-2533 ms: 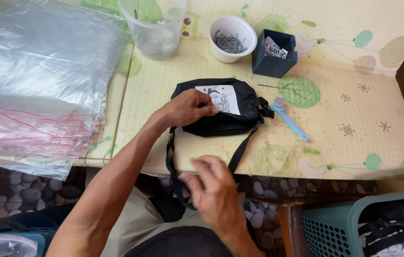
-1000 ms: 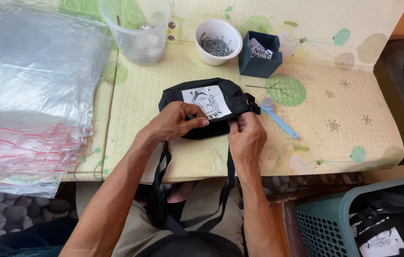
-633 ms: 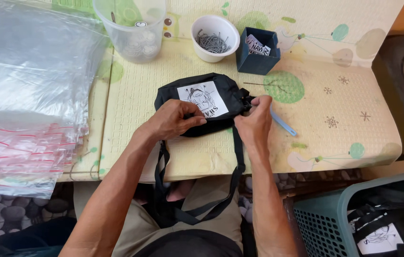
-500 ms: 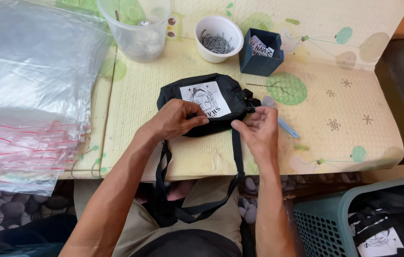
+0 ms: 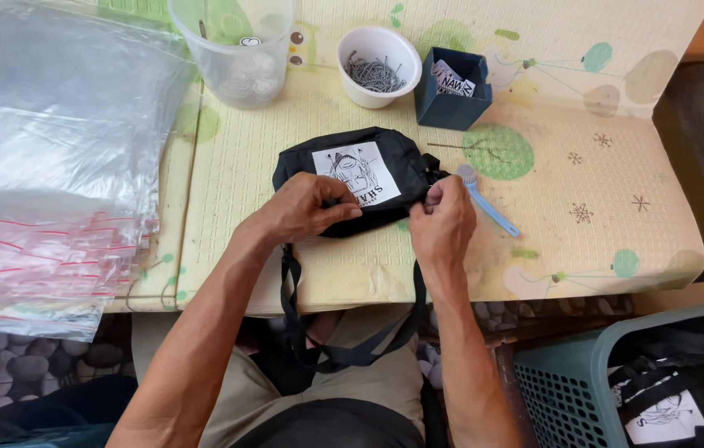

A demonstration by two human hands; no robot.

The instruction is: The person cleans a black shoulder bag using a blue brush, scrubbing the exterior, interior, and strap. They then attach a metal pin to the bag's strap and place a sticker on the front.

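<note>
Table (image 5: 535, 274) covered by a pale yellow textured mat printed with green dots and small snowflake marks, filling the centre of the view. At 9 o'clock, overlapping the table's edge, a large stack of clear plastic bags with red seal strips (image 5: 45, 191). At 5 o'clock, below the table, a teal plastic basket with perforated walls (image 5: 568, 390) holding further dark bags. At the centre, lying flat on the mat, a small black fabric pouch with a white square printed patch (image 5: 352, 170); its black webbing strap (image 5: 344, 353) hangs over the near table edge and loops down to the person's lap at 6 o'clock. Left hand (image 5: 310, 207), fingers curled, pinching the pouch's near edge just below the patch. Right hand (image 5: 443, 220), fingers closed in a pinch on the pouch's 3 o'clock end where the strap joins. At 12 o'clock, a clear plastic cup (image 5: 236, 50); to its right, a white round bowl of small dark metal pieces (image 5: 378, 65) and a dark blue square box of printed tags (image 5: 452, 87). Just beside the right hand, at 3 o'clock, a light blue slim plastic brush (image 5: 489, 209).
</note>
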